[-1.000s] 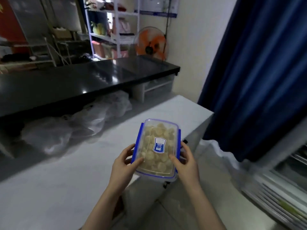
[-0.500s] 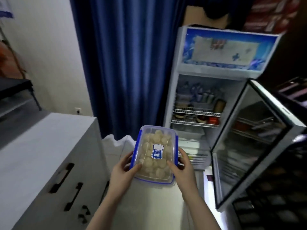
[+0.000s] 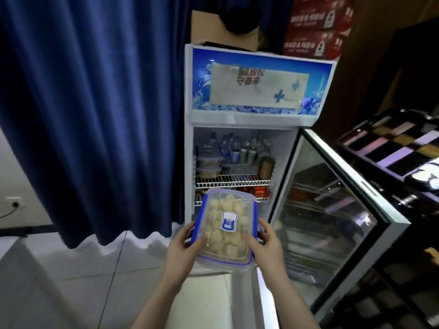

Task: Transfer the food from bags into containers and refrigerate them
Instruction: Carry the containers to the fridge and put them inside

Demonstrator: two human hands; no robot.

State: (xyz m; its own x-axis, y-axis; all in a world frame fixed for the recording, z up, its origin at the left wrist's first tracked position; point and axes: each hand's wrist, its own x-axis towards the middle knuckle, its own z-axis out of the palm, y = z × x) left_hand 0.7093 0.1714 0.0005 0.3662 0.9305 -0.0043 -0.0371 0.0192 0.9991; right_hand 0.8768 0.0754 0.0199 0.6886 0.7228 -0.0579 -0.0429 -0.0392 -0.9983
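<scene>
A clear lidded container [image 3: 225, 230] with blue clips and a blue label holds pale round food pieces. My left hand [image 3: 181, 249] grips its left side and my right hand [image 3: 264, 243] grips its right side, holding it level in front of me. Straight ahead stands a small display fridge [image 3: 259, 86] with a blue header panel. Its glass door [image 3: 332, 224] is swung open to the right. Wire shelves [image 3: 234, 182] inside carry bottles, a jar and stacked containers [image 3: 209, 166] at the left.
A dark blue curtain [image 3: 95, 115] hangs left of the fridge. A cardboard box [image 3: 213, 27] and red cartons [image 3: 316, 27] sit on top. Dark racks [image 3: 394, 162] stand to the right behind the open door. A white cabinet corner [image 3: 26, 293] is at lower left, on tiled floor.
The view has swung from the counter round to the fridge and come closer to it. Both hands still hold the container the same way.
</scene>
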